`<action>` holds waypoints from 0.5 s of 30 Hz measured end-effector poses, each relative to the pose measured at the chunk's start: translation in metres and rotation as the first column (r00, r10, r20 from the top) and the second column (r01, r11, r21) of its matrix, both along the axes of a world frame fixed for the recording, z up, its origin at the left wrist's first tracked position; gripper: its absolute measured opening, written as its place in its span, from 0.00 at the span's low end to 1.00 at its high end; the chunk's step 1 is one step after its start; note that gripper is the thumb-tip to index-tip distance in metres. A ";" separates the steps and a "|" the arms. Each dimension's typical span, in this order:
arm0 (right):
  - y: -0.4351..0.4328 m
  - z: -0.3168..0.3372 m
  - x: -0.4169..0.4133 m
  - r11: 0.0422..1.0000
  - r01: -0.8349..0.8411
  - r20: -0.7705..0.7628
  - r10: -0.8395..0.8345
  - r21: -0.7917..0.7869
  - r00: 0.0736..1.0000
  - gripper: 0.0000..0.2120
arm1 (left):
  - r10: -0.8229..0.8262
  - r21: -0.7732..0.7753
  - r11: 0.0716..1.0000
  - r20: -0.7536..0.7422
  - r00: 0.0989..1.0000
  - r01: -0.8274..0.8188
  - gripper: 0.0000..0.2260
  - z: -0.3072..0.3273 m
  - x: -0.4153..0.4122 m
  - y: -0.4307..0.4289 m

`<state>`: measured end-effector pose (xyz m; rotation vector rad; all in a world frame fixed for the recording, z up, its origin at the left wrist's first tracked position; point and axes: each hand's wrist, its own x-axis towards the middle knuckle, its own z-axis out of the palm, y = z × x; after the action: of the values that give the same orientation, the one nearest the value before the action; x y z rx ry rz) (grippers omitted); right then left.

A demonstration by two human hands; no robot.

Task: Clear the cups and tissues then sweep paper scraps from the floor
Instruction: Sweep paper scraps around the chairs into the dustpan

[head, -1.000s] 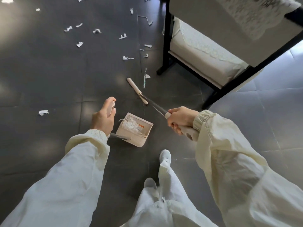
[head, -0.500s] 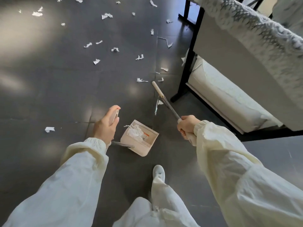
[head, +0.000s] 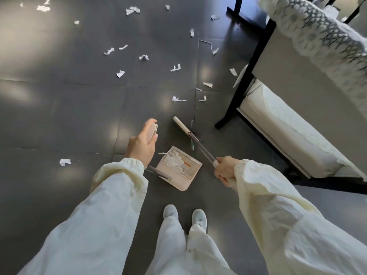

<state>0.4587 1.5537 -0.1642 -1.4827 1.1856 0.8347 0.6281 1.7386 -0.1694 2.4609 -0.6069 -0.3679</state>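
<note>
Floor [head: 59,116] is dark grey, w/ thin lines that cut it into big squares & a few pale shiny spots. Scraps [head: 120,73] on it are white. Dustpan [head: 183,186] is pale pink-beige. Its label [head: 185,165] is white w/ an orange bit, & its grip [head: 153,130] is the same pink-beige. Broom [head: 198,144] has a cream head & a shiny grey pole. The 2 sleeves [head: 111,205] are pale creamy yellow. Trousers [head: 174,245] & the 2 shoes [head: 170,212] are white. Table legs [head: 243,80] are black. Cloth [head: 317,30] is white lace w/ a round-hole pattern. Cushion [head: 288,135] is off-white.
</note>
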 end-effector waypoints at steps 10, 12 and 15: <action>-0.008 0.080 0.014 0.978 -0.023 -0.067 0.037 0.209 0.997 0.28 | 0.081 -0.036 0.996 -0.012 0.997 -0.082 0.13 0.005 0.008 0.018; -0.002 0.094 0.019 0.981 -0.075 -0.011 0.079 0.178 0.997 0.26 | 0.148 -0.051 0.988 -0.021 0.989 -0.149 0.12 0.008 0.006 0.034; 0.009 0.111 0.032 0.978 -0.133 0.041 0.128 0.161 0.991 0.26 | 0.230 -0.090 0.969 -0.030 0.973 -0.231 0.12 0.012 0.002 0.062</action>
<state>0.4905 1.5623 -0.0531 -1.4438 0.9805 0.9715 0.6305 1.8005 -0.1570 2.4022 -0.3166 -0.2645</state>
